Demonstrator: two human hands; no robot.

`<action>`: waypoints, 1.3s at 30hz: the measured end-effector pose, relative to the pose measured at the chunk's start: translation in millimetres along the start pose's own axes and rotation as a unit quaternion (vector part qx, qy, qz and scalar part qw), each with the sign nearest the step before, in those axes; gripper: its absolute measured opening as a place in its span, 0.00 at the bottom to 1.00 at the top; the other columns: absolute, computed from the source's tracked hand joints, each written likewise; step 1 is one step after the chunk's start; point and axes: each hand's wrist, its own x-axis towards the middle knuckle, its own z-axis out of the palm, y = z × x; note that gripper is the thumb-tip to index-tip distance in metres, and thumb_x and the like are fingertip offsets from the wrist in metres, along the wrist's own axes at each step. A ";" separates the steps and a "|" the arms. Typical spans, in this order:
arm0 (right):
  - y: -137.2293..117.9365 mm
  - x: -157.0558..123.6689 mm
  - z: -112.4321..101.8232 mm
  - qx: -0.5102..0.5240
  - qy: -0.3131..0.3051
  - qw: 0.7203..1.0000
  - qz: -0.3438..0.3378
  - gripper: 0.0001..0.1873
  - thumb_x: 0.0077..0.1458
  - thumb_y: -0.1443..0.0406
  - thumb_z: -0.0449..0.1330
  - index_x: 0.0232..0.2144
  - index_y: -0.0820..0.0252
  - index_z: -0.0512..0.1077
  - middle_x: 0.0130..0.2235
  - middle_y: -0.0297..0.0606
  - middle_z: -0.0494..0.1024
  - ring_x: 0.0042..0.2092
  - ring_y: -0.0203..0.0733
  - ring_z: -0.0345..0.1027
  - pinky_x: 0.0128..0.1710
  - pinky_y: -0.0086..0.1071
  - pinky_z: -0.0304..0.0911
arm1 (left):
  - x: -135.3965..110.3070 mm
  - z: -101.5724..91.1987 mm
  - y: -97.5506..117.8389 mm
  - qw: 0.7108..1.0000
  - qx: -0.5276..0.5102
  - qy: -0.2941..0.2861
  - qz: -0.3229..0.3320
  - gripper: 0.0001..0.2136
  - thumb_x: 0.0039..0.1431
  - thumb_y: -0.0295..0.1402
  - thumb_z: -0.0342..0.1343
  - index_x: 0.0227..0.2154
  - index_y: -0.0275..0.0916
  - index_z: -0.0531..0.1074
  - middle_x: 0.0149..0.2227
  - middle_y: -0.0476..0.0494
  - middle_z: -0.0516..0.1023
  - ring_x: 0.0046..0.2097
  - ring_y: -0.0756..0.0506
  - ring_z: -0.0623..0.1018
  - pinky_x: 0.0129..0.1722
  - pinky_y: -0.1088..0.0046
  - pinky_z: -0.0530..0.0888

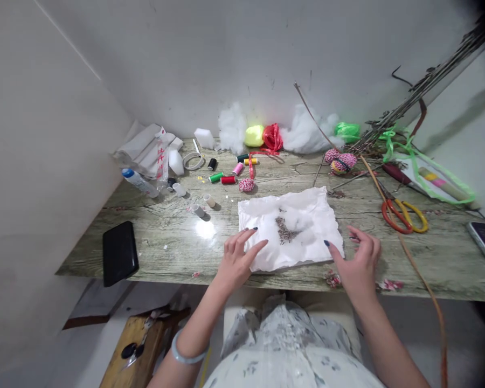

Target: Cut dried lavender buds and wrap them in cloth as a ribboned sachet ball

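Note:
A crinkled white sheet, cloth or paper, lies flat on the wood-patterned table. At its middle sits a small heap of dark dried bits, with a tuft of white stuffing against it. My left hand hovers by the sheet's lower left edge, fingers spread and holding nothing. On the other side, my right hand is at the lower right corner, thumb and fingers apart, nothing between them. Whether either hand touches the sheet I cannot tell.
Scissors with red and yellow handles lie to the right, near a long brown stem. Several thread spools, a string ball and stuffing line the back. A black phone lies left.

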 end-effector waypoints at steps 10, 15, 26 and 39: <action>-58.6 -44.4 14.7 0.008 -0.202 0.954 -0.221 0.15 0.54 0.59 0.62 0.42 0.58 0.65 0.40 0.42 0.71 0.42 0.47 0.62 0.41 0.40 0.58 | 21.7 -11.6 -0.9 0.991 -0.095 -0.054 0.077 0.15 0.55 0.17 0.49 0.37 0.42 0.73 0.37 0.49 0.78 0.41 0.49 0.75 0.47 0.67 0.61; -71.1 -50.7 27.3 -0.040 -0.134 0.966 -0.220 0.13 0.56 0.65 0.60 0.44 0.56 0.66 0.38 0.41 0.69 0.38 0.46 0.60 0.39 0.40 0.57 | 31.5 -14.6 3.0 0.987 -0.097 -0.095 0.088 0.19 0.54 0.15 0.47 0.39 0.44 0.74 0.38 0.48 0.78 0.40 0.49 0.73 0.43 0.67 0.60; -31.1 -24.8 18.9 0.082 -0.165 0.981 -0.054 0.20 0.58 0.58 0.56 0.50 0.60 0.59 0.45 0.47 0.64 0.44 0.46 0.64 0.43 0.42 0.65 | 11.4 -16.0 -0.6 0.995 -0.091 -0.014 -0.047 0.22 0.47 0.11 0.47 0.36 0.44 0.75 0.45 0.47 0.74 0.42 0.46 0.67 0.43 0.69 0.65; -33.1 -8.7 35.9 0.056 -0.239 0.955 -0.168 0.05 0.59 0.65 0.56 0.38 0.55 0.70 0.38 0.39 0.73 0.42 0.44 0.66 0.42 0.36 0.63 | 48.5 0.0 19.9 0.970 -0.227 0.009 -0.086 0.07 0.58 0.24 0.53 0.35 0.43 0.73 0.55 0.44 0.65 0.59 0.43 0.61 0.59 0.60 0.60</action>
